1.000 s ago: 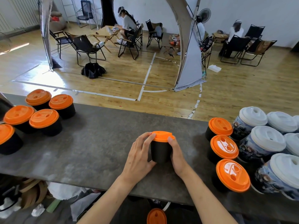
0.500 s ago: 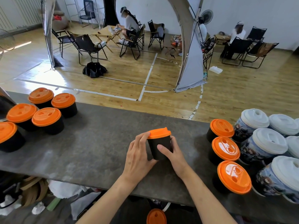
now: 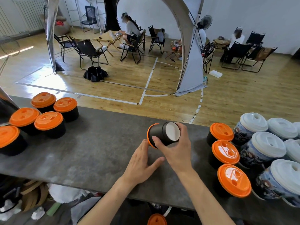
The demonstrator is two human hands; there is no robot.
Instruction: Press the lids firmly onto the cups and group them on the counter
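Note:
A black paper cup (image 3: 159, 133) with an orange lid (image 3: 149, 138) is tipped on its side above the grey counter (image 3: 97, 148), its white base facing me. My right hand (image 3: 176, 150) grips the cup's body, thumb on the near side, fingers over the far side. My left hand (image 3: 141, 163) lies with relaxed, spread fingers, its fingertips touching the lid's lower rim. Several lidded black cups (image 3: 48, 122) stand grouped at the far left. Three more orange-lidded cups (image 3: 224, 151) stand in a column at the right.
Patterned cups with white lids (image 3: 263, 146) crowd the counter's right end. An orange lid (image 3: 156, 220) shows below the counter's near edge, where paper clutter (image 3: 32, 198) lies. Beyond the far edge is a wooden floor with chairs and seated people.
The cup stood upright on the counter between both hands; now my right hand has lifted and tipped it sideways, lid to the left, while my left hand has let go of its side.

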